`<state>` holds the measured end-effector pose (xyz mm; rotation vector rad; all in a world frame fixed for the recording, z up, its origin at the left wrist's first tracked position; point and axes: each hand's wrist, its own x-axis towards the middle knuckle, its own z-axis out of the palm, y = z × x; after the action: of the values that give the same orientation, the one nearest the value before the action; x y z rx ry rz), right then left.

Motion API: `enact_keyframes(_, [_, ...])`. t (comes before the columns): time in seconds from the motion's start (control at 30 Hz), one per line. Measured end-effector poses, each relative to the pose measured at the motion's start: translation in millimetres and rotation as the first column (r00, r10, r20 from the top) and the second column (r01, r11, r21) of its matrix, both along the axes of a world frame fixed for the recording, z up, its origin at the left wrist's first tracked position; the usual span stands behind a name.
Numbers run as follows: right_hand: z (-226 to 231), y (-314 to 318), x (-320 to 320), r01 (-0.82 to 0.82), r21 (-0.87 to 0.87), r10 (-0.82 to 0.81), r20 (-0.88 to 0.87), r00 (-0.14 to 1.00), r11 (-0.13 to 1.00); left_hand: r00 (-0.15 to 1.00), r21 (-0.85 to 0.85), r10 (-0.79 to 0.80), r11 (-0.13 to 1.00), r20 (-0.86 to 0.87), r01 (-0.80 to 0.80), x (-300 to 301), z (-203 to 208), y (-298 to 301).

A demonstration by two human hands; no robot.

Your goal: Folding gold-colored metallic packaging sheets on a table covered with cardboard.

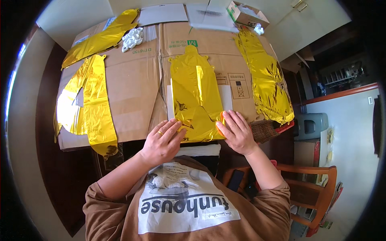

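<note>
Gold foil balloon (197, 86) between and ahead of your hands, airless and glossy, with small tabs near its top. Its upper part already lies flat; the creased end beside your fingers seems left to smooth. Your left hand (163, 138) presses with fingers extended; your right hand (238, 133) grips an orange item (219, 127).

Left hand (161, 140), right hand (239, 133) palm-down
</note>
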<state>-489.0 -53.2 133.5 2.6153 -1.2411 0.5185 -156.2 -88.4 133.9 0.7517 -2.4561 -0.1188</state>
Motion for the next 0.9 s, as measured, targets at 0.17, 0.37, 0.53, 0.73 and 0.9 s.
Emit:
enact_keyframes(0.17, [-3.7,6.8,1.8,0.048,-0.046,-0.048,0.012,0.999,0.998,0.997,0.036,0.067,0.997,-0.026,-0.066,-6.0,7.3,7.2])
enact_keyframes(0.37, [-7.6,11.3,10.1,0.097,-0.115,-0.095,0.027,0.995,0.989,0.996,-0.133,0.082,0.987,-0.028,-0.085,-4.1,-10.0,0.3])
enact_keyframes(0.53, [-3.0,11.6,12.0,0.086,-0.164,-0.081,0.032,0.996,0.983,0.998,-0.167,0.050,0.984,-0.037,-0.056,-1.5,-5.9,-2.5])
enact_keyframes(0.73, [15.2,18.4,12.4,0.004,-0.088,0.001,0.057,0.998,0.996,1.000,-0.151,-0.013,0.988,0.021,0.016,5.4,15.8,0.2])
enact_keyframes(0.9, [79.3,-8.0,15.0,-0.103,-0.040,0.106,0.095,0.990,0.994,0.984,-0.121,-0.177,0.976,0.030,0.180,15.5,67.3,-32.7])
